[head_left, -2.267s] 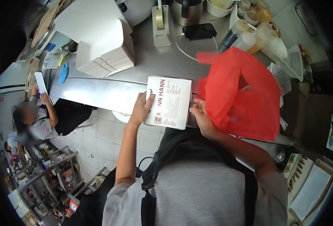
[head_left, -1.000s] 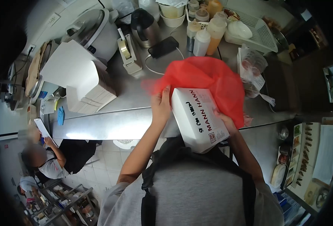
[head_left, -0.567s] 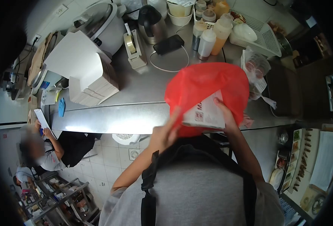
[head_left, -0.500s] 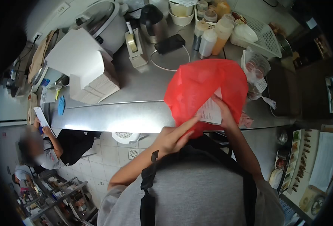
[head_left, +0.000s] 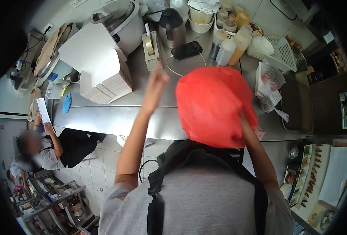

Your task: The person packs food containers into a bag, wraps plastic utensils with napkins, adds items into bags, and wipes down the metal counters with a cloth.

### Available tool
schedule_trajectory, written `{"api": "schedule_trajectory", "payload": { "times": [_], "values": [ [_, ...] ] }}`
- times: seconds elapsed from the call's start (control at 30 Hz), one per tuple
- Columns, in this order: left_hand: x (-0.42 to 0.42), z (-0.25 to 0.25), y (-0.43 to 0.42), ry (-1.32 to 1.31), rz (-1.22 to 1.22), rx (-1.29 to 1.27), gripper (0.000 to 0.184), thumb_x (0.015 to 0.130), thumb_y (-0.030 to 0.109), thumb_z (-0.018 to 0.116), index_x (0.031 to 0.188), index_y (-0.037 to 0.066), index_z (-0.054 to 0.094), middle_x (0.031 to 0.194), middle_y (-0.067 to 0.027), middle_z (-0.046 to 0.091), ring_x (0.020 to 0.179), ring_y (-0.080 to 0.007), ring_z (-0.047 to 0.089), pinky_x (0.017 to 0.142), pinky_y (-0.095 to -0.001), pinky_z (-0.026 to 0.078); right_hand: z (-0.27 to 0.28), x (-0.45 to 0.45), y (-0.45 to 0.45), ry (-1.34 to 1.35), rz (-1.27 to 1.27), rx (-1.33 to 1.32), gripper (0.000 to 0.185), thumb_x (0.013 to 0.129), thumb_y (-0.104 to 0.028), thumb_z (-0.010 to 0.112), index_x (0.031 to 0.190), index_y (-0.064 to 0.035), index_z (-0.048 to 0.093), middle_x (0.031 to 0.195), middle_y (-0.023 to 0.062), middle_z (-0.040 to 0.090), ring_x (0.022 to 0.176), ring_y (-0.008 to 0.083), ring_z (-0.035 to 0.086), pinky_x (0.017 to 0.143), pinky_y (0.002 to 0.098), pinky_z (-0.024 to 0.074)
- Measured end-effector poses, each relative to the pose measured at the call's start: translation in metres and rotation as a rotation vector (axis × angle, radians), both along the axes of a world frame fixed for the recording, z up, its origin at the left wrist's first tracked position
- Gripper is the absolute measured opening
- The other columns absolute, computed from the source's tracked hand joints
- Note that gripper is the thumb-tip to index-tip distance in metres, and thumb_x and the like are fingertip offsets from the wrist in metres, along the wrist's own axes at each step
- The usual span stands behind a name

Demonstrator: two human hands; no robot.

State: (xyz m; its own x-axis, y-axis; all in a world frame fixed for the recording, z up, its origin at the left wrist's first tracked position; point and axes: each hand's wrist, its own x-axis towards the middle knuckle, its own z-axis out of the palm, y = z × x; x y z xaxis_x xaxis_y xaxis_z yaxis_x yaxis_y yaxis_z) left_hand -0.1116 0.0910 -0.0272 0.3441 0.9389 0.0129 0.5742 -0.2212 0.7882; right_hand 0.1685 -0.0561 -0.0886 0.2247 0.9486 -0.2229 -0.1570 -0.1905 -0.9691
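In the head view, a worker's left hand (head_left: 156,88), blurred, with fingers loosely extended and nothing visible in its grasp, is over the steel worktop (head_left: 103,115) near a tape dispenser (head_left: 150,51); contact cannot be told. The right hand (head_left: 247,123) is largely hidden by the red bag (head_left: 212,105), its grip unseen. The bag bulges over the worktop's front edge. Toward the back edge lies a black phone (head_left: 187,50); folded white cartons (head_left: 110,84) stand nearer the left end.
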Motion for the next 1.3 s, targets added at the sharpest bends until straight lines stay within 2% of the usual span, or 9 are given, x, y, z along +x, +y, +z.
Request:
{"api": "schedule_trajectory", "payload": {
  "times": [0.2,0.6,0.73,0.83,0.93,1.03,1.1,1.17,1.3],
  "values": [
    [0.030,-0.058,-0.035,-0.212,0.153,-0.259,0.043,0.084,0.029,0.059,0.115,0.006,0.040,0.115,-0.0115,0.050,0.107,-0.0246,0.047,0.092,-0.0382,0.038,-0.012,0.005,0.008,-0.080,0.187,-0.162,0.069,0.085,-0.016,0.064,0.144,-0.0041,0.029,0.138,0.0134,0.042,0.124,0.0231,0.045,0.103,0.0338,0.0360],
    [-0.031,-0.047,-0.012,-0.445,0.334,-0.386,0.035,0.083,0.026,0.061,0.108,0.006,0.047,0.108,-0.0112,0.054,0.102,-0.0250,0.051,0.090,-0.0382,0.040,-0.043,-0.006,0.060,-0.176,0.493,-0.362,0.063,0.089,-0.018,0.056,0.144,-0.0061,0.029,0.142,0.0155,0.039,0.126,0.0249,0.044,0.103,0.0346,0.0359],
    [-0.031,-0.021,-0.036,-0.183,0.245,-0.015,0.032,0.083,0.024,0.061,0.106,0.006,0.049,0.106,-0.0111,0.055,0.100,-0.0252,0.052,0.089,-0.0381,0.040,-0.029,-0.015,0.056,-0.363,0.430,-0.509,0.063,0.087,-0.014,0.055,0.144,-0.0060,0.029,0.142,0.0194,0.037,0.127,0.0276,0.043,0.104,0.0355,0.0352],
    [-0.022,0.031,-0.063,-0.101,-0.093,0.405,0.030,0.082,0.023,0.062,0.104,0.006,0.050,0.104,-0.0110,0.056,0.099,-0.0253,0.052,0.088,-0.0381,0.041,-0.039,0.005,0.019,-0.837,0.638,-0.282,0.043,0.085,-0.012,0.053,0.126,-0.0029,0.051,0.127,0.0233,0.050,0.114,0.0332,0.053,0.095,0.0394,0.0429],
    [0.002,0.068,-0.067,0.093,-0.527,0.541,0.028,0.082,0.023,0.062,0.102,0.006,0.052,0.103,-0.0109,0.057,0.098,-0.0254,0.053,0.087,-0.0381,0.041,0.071,-0.011,0.009,-1.354,0.959,-0.518,0.026,0.080,-0.011,0.055,0.101,-0.0013,0.066,0.106,0.0229,0.062,0.097,0.0370,0.062,0.085,0.0434,0.0492],
    [0.022,0.069,-0.041,0.420,-0.692,0.565,0.026,0.082,0.022,0.063,0.101,0.006,0.054,0.101,-0.0109,0.058,0.096,-0.0255,0.054,0.086,-0.0381,0.042,0.105,-0.037,0.026,-1.515,0.951,-0.045,0.018,0.078,-0.012,0.056,0.085,-0.0017,0.068,0.088,0.0176,0.067,0.085,0.0345,0.066,0.076,0.0439,0.0519],
    [0.023,0.073,-0.027,0.523,-0.745,0.573,0.025,0.081,0.021,0.063,0.100,0.006,0.055,0.100,-0.0108,0.059,0.095,-0.0256,0.055,0.086,-0.0381,0.042,0.063,-0.065,0.063,-1.420,0.877,0.263,0.029,0.075,-0.017,0.060,0.099,-0.0022,0.066,0.100,0.0200,0.064,0.095,0.0343,0.063,0.082,0.0430,0.0504],
    [0.020,0.084,-0.024,0.557,-0.781,0.602,0.024,0.081,0.020,0.063,0.098,0.006,0.056,0.099,-0.0108,0.059,0.095,-0.0257,0.055,0.086,-0.0381,0.042,0.028,-0.079,0.091,-1.316,0.819,0.478,0.056,0.077,-0.028,0.063,0.127,-0.0059,0.051,0.128,0.0168,0.052,0.120,0.0314,0.049,0.101,0.0408,0.0397],
    [0.019,0.109,-0.020,0.583,-0.801,0.712,0.021,0.081,0.019,0.064,0.096,0.006,0.058,0.097,-0.0107,0.061,0.093,-0.0258,0.056,0.085,-0.0380,0.043,0.001,-0.094,0.098,-1.229,0.796,0.418,0.058,0.078,-0.032,0.063,0.129,-0.0089,0.050,0.130,0.0154,0.051,0.121,0.0300,0.048,0.102,0.0394,0.0383]
  ]
}}
